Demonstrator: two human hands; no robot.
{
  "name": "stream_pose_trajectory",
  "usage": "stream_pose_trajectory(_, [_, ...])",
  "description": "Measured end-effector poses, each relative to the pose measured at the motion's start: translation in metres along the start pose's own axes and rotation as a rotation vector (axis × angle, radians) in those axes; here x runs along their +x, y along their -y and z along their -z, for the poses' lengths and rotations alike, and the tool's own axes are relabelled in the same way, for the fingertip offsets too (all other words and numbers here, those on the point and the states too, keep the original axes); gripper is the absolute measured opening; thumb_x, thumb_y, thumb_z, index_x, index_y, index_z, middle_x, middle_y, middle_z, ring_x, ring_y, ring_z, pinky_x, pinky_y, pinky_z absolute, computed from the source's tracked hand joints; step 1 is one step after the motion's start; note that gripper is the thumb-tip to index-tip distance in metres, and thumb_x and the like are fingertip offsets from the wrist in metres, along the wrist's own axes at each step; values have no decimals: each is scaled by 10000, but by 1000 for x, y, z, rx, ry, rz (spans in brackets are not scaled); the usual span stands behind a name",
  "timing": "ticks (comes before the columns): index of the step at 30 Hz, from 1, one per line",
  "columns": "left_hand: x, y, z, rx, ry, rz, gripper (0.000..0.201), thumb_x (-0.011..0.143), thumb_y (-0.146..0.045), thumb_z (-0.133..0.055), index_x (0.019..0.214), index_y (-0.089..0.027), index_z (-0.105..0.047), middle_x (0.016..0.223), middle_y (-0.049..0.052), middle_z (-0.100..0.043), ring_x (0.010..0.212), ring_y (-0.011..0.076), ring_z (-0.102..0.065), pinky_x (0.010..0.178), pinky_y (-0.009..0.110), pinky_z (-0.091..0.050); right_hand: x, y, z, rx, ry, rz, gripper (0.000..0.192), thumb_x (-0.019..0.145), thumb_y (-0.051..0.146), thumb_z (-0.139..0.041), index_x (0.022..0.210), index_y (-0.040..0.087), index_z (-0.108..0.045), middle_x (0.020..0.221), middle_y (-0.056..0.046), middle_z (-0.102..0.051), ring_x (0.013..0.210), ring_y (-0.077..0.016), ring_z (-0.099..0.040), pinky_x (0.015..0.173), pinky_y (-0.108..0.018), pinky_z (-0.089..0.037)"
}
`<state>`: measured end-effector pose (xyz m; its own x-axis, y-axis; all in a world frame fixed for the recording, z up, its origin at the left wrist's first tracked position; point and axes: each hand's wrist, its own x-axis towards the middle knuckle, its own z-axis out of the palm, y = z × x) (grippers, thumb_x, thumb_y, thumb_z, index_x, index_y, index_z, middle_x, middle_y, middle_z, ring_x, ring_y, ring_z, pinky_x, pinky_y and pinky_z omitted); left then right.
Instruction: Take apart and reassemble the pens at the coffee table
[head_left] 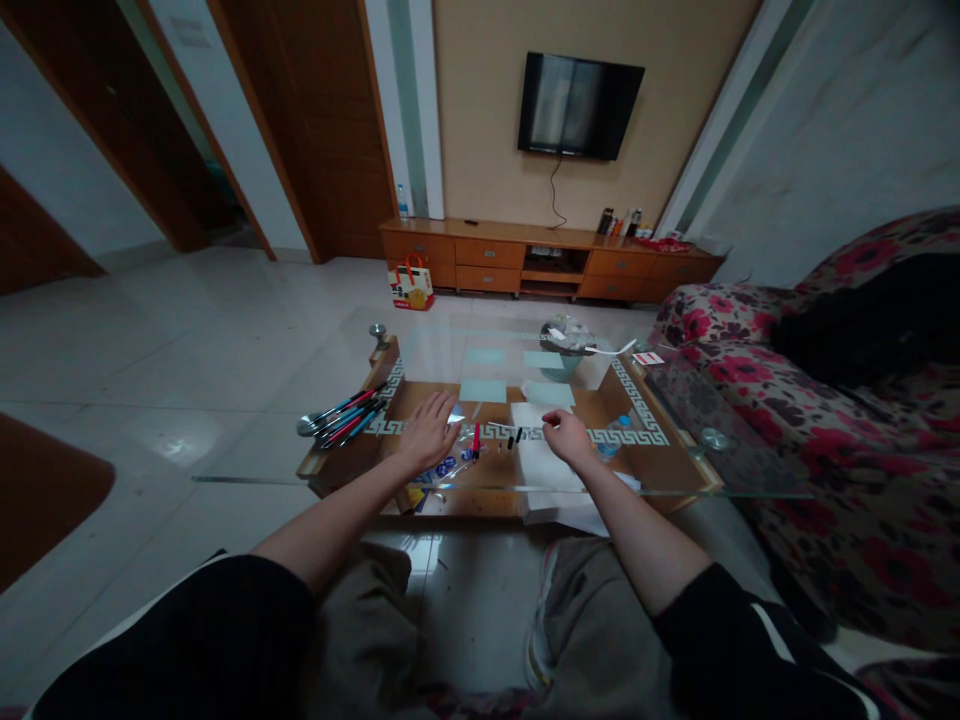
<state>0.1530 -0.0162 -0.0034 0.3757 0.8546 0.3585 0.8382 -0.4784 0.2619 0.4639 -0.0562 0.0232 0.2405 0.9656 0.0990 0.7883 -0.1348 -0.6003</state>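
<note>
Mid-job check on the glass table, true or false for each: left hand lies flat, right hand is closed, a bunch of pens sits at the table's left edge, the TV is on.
1. The left hand lies flat on the glass table. True.
2. The right hand is spread flat. False: its fingers are curled, over a white sheet.
3. The bunch of pens lies at the table's right edge. False: left edge.
4. The TV shows a bright picture. False: dark.
5. A red pen lies between the hands. True.
</note>
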Motion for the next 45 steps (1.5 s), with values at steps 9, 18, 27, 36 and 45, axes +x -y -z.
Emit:
stream_pose_trajectory(9, [-3,17,-14,19,213,103,702,929,-630,-310,1528,-262,-301,1610,63,-218,1497,289,-134,1188,513,-114,0,2,-3,3,16,19,218,796,131,-589,970,148,-719,953,-77,-729,904,-189,-666,854,-271,-490])
stream_pose_trajectory(18, [-2,18,-15,46,227,91,721,935,-635,-270,1542,-246,-259,1620,63,-179,1498,284,-122,1189,509,-107,3,-3,-8,37,-9,56,203,794,137,-587,953,152,-713,939,-63,-728,875,-174,-667,848,-268,-494])
stream_pose_trajectory(27, [-2,16,-14,35,219,92,708,930,-623,-301,1530,-246,-296,1615,62,-198,1499,289,-117,1192,516,-84,2,-2,-6,25,11,68,196,802,136,-586,947,155,-716,943,-60,-733,881,-179,-668,837,-268,-490])
stream_pose_trajectory(36, [0,-15,6,-48,9,-46,508,961,-456,-351,1396,-235,-491,1492,99,-435,1430,270,-291,1199,460,-100,4,-3,-7,-11,43,92,194,771,135,-603,916,163,-729,876,-47,-731,804,-163,-659,762,-238,-477])
stream_pose_trajectory(45, [2,-45,8,-137,127,-122,422,955,-441,-409,1314,-253,-526,1320,103,-544,1231,276,-458,1077,459,-289,-2,2,-5,-29,103,117,95,769,222,-689,838,169,-725,820,-46,-723,758,-157,-652,698,-228,-459])
